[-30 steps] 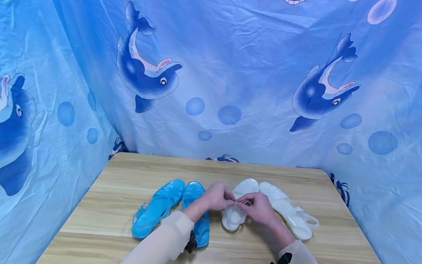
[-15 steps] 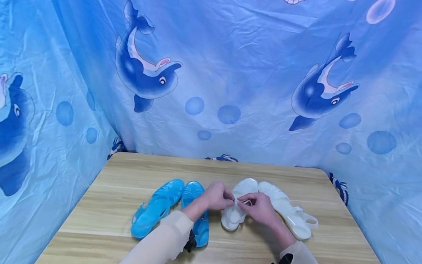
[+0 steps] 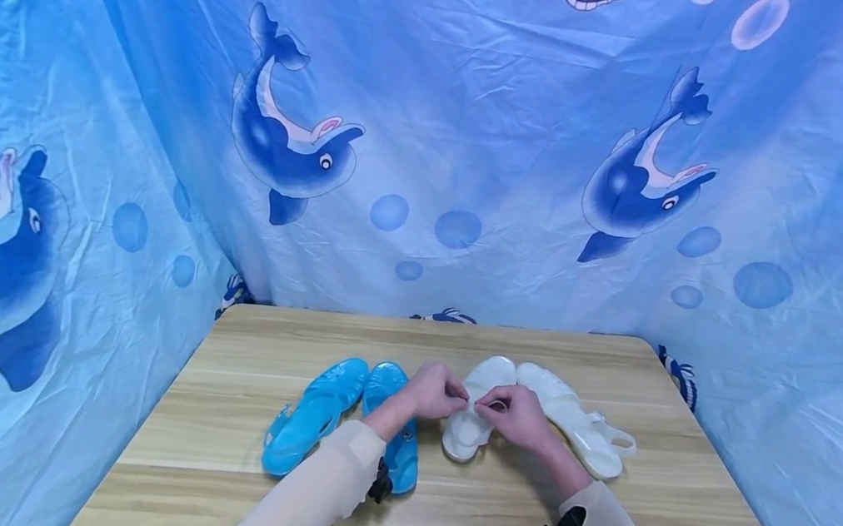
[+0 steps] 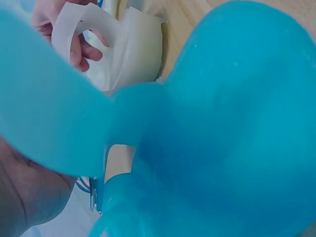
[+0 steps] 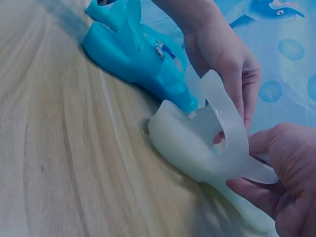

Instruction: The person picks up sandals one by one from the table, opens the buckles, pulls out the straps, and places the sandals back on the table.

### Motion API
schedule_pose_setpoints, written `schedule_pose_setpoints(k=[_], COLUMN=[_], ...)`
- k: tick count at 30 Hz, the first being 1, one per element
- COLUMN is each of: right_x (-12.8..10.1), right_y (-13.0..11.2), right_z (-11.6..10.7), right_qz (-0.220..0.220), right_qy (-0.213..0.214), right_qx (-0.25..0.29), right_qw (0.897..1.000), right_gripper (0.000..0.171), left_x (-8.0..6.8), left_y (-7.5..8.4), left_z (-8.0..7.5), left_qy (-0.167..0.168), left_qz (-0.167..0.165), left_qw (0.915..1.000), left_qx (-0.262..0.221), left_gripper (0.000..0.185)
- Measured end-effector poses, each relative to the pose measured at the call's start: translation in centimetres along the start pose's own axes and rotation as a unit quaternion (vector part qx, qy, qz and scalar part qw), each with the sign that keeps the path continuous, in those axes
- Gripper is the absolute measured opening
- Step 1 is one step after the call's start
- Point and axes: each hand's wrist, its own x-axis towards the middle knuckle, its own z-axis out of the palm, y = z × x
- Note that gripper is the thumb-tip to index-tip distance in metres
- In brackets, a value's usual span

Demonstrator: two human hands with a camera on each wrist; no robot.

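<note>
A white jelly sandal [image 3: 462,436] lies on the table under both hands, heel towards me. My right hand [image 3: 517,415] pinches its ankle strap between thumb and fingers; in the right wrist view the raised strap [image 5: 229,116] loops up over the heel. On the strap's other side is my left hand [image 3: 431,391], fingers bent and pinching at the sandal's side, its fingertips partly hidden behind the strap. A small gap separates the two hands' fingertips. In the left wrist view a blue sandal [image 4: 237,123] covers most of the left hand.
A second white sandal [image 3: 587,432] lies to the right, strap sticking out. Two blue jelly sandals, the left one [image 3: 310,420] and the right one [image 3: 402,453], sit at the left, the latter beneath my left forearm. Blue dolphin-print cloth [image 3: 433,130] surrounds the wooden table [image 3: 220,496].
The fingertips met at the strap a second ago; my right hand has since drawn slightly right, leaving a small gap. My left hand has hardly moved. The sandals lie where they were.
</note>
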Motion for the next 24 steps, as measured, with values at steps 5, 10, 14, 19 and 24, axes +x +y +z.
schedule_pose_setpoints(k=[5, 10, 14, 19, 24], right_x=[-0.4, -0.1, 0.3, 0.3, 0.1], right_y=[0.3, 0.0, -0.6, -0.6, -0.5], right_z=[0.0, 0.1, 0.1, 0.1, 0.2], right_qz=[0.006, 0.015, 0.026, 0.034, 0.026], right_qy=[0.009, -0.003, -0.021, -0.021, -0.016], right_qx=[0.011, 0.029, 0.020, 0.009, 0.008], right_qw=[1.000, 0.999, 0.999, 0.999, 1.000], right_gripper=[0.007, 0.007, 0.006, 0.004, 0.006], left_x=[0.0, 0.0, 0.1, 0.1, 0.0], left_y=[-0.1, -0.1, 0.1, 0.1, -0.2], left_z=[0.1, 0.1, 0.1, 0.2, 0.1], left_qy=[0.005, 0.003, -0.002, -0.009, -0.004], left_qz=[-0.001, -0.013, -0.012, -0.013, -0.012], left_qw=[0.9999, 0.9997, 0.9998, 0.9997, 0.9998], left_qx=[-0.011, -0.019, -0.016, -0.017, -0.016], left_gripper=[0.013, 0.012, 0.012, 0.013, 0.013])
